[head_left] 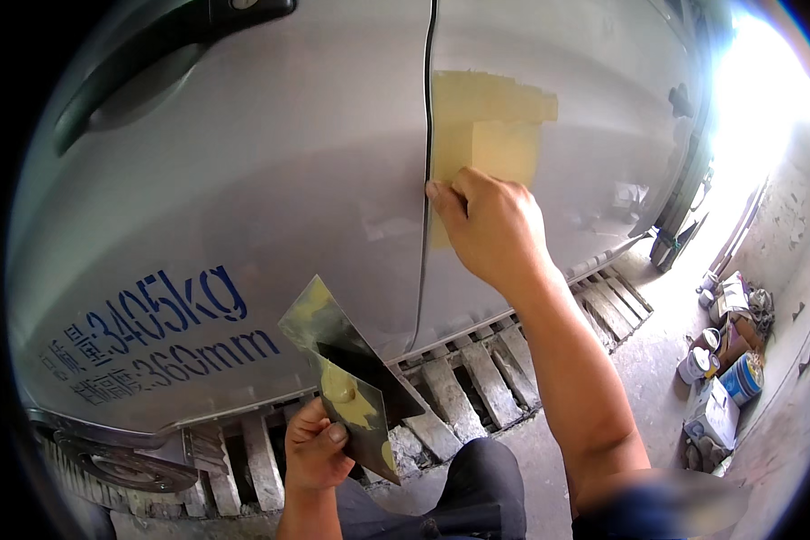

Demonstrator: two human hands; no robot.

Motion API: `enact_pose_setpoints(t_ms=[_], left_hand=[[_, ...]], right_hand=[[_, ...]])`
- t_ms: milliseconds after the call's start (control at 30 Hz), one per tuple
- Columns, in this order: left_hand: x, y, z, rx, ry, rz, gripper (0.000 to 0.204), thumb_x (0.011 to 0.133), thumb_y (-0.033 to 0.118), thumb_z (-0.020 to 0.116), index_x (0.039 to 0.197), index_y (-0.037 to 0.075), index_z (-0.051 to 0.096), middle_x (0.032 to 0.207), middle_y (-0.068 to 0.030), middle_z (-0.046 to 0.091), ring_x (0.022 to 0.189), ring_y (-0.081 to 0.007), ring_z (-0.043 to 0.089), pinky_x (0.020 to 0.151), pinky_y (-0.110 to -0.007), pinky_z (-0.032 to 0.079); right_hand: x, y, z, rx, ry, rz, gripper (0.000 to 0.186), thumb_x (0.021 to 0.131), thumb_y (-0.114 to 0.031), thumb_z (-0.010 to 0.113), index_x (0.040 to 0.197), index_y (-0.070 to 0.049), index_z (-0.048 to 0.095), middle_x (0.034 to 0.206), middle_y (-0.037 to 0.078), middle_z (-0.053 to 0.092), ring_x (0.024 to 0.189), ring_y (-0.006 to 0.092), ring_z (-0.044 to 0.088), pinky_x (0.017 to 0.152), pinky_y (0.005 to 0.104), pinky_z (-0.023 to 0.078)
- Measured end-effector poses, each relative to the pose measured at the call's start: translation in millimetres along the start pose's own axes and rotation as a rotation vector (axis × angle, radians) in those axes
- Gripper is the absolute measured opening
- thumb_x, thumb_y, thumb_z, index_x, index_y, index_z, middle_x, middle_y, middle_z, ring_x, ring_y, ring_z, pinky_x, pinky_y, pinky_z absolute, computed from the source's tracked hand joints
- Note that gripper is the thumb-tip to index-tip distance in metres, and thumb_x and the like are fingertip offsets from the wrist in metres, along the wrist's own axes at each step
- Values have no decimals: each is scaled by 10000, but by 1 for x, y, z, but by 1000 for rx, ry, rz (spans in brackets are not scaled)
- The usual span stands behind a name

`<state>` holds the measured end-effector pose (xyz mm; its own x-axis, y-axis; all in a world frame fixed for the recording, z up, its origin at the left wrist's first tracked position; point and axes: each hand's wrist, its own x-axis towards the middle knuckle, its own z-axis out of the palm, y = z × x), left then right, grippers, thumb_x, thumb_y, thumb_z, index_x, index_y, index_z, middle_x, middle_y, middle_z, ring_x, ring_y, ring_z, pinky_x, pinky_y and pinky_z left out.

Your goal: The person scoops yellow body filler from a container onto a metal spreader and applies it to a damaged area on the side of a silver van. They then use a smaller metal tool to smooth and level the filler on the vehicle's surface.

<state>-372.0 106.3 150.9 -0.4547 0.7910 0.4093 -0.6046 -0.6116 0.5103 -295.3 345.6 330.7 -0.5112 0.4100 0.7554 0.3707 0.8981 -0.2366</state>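
Note:
My left hand (318,445) grips thin metal putty spreaders (369,430), which look like two sheets set at an angle. Yellowish putty (337,385) is smeared on them, with a thick blob near the middle. Higher up, my right hand (490,220) is closed against a silver vehicle panel (594,162), its thumb at the vertical door gap (426,171). Above and behind the knuckles lies a yellow putty patch (486,94) with a paler rectangle in it. Whether my right fingers hold anything is hidden.
A black door handle (153,54) is at upper left; dark blue lettering (175,315) marks the door. Below the vehicle runs a slatted grating (463,396). Cans (697,363), a blue-labelled bucket (742,378) and a white box (713,412) stand along the right wall.

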Motion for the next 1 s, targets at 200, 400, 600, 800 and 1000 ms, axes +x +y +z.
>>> enact_pose_setpoints(t_ms=[200, 400, 600, 800, 1000], left_hand=[[1, 2, -5, -5, -6, -1, 391, 877, -21, 562, 1245, -124, 480, 1166, -246, 605, 1031, -308, 644, 889, -402, 546], [-3, 0, -13, -12, -2, -7, 385, 884, -26, 551, 1251, -118, 477, 1174, -252, 601, 1044, -320, 638, 902, -421, 538], [-3, 1, -10, -13, -17, 6, 387, 885, -28, 551, 1255, -113, 477, 1176, -251, 601, 1046, -329, 637, 905, -428, 537], [-7, 3, -11, -22, 15, 15, 386, 884, -34, 547, 1254, -115, 475, 1175, -258, 599, 1037, -340, 640, 901, -438, 542], [-7, 1, -8, -47, -12, 24, 378, 888, -43, 532, 1254, -118, 473, 1181, -260, 595, 1043, -341, 637, 907, -450, 538]], right_hand=[[-23, 8, 16, 44, -24, -4, 317, 880, -276, 631, 704, -20, 569, 652, 159, 602, 599, 357, 589, 577, 432, 460], [-40, 15, 29, 82, -67, 19, 314, 866, -264, 647, 690, -21, 553, 658, 158, 598, 597, 358, 588, 564, 426, 459], [-54, 18, 31, 67, -119, 8, 262, 847, -224, 667, 724, -23, 553, 687, 152, 609, 601, 347, 598, 559, 418, 462], [-35, 19, 6, 80, 193, -230, 230, 833, -98, 585, 1057, -51, 588, 854, 107, 578, 728, 299, 596, 604, 390, 490], [4, 4, -22, -306, 217, -434, 519, 780, -27, 566, 1296, -63, 537, 861, 69, 506, 775, 216, 552, 645, 328, 483]])
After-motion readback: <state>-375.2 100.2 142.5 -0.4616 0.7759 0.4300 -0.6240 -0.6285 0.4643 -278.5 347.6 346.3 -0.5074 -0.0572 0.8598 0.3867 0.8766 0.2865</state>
